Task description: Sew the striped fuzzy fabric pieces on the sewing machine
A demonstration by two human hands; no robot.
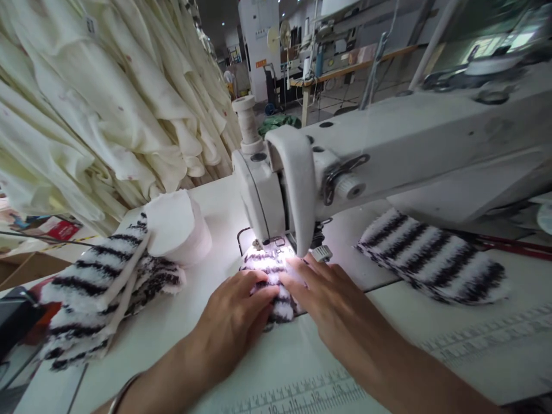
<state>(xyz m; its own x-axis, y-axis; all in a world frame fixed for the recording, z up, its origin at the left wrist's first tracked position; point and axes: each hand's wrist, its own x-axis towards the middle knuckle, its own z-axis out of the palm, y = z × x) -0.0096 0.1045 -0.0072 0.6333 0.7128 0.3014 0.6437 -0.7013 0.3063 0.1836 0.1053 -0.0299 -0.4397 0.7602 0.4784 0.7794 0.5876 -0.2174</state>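
Note:
A fluffy black-and-white striped fabric piece lies under the lit needle area of a white sewing machine. My left hand is at its left edge, thumb and forefinger closed on the fabric. My right hand rests on the right side of the piece, fingers stretched out and apart, the fingertips close to the presser foot. The needle itself is blurred by the glare. To the right lies a similar striped piece with a rounded end, touched by neither hand.
Left of the machine, more striped pieces lie beside a stack of white fabric cutouts. Cream garments hang behind. Ruler markings run along the table front. Red-handled tool at right; cardboard box at left.

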